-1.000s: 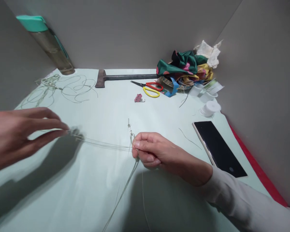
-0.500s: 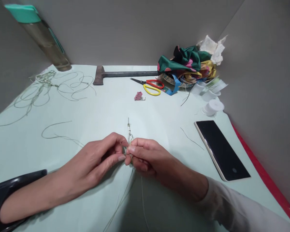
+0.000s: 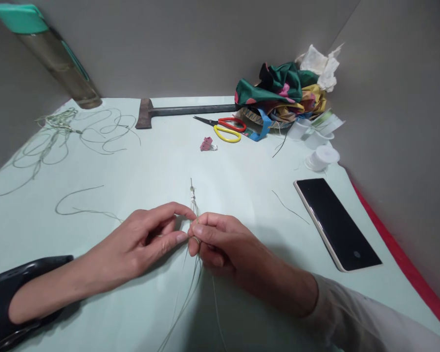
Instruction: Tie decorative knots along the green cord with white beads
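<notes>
Several thin strings [image 3: 181, 309] are in the middle of the table [image 3: 242, 181], close to the person. A small knotted end [image 3: 192, 194] sticks out just past the fingers, and long tails run down toward the person. The right hand [image 3: 220, 239] pinches the strings with its thumb and first finger, and the other fingers are curled in. The left hand [image 3: 152, 239] is right beside it, with its thumb and first finger pointing at the same spot; you cannot tell if they hold a string. One loose string [image 3: 77, 211] curls out to the left of that hand. Past the hands lie a pink clip [image 3: 206, 143], scissors [image 3: 215, 123] with one red and one yellow handle, and a brown-headed tool [image 3: 144, 115]. Far left, a tangle of green string [image 3: 58, 122] sits near a bottle [image 3: 55, 63]. On the right are a phone [image 3: 337, 225], a white spool [image 3: 321, 159] and bright cloths [image 3: 278, 90].
</notes>
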A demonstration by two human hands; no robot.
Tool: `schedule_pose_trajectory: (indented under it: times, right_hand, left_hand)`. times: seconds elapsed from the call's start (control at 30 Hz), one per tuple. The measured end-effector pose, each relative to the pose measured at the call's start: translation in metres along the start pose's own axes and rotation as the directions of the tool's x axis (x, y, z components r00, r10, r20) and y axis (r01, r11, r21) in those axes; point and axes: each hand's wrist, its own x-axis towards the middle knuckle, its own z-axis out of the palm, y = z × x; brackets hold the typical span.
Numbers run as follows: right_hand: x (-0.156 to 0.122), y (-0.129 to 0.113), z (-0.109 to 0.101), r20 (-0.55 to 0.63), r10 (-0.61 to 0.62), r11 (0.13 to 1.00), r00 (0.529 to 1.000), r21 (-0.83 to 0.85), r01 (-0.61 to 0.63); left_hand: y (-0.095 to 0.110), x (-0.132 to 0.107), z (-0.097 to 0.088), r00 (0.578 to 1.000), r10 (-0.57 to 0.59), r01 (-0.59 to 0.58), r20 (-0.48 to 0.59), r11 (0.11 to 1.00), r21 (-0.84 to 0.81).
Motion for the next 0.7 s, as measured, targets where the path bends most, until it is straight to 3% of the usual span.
schedule_pose_trajectory:
  times: [0.27,0.53,0.7]
  right_hand:
    - [-0.001,0.003,-0.002,-0.006,-0.009,1.000,1.000,0.025,0.009]
    - [0.000,-0.001,0.001,-0.052,-0.009,0.999,0.999,0.032,0.010]
    - [-0.021,-0.015,-0.001,-0.116,0.124,0.973,0.985,-0.182,-0.144]
  left_hand:
    - [0.006,0.000,0.000,0.991,0.071,-0.078,0.115,0.995,0.055]
    - [0.004,0.004,0.003,0.997,0.070,-0.070,0.016,0.996,0.062]
    - [0.002,0.002,0.006,0.992,0.125,-0.123,-0.012,0.988,0.092]
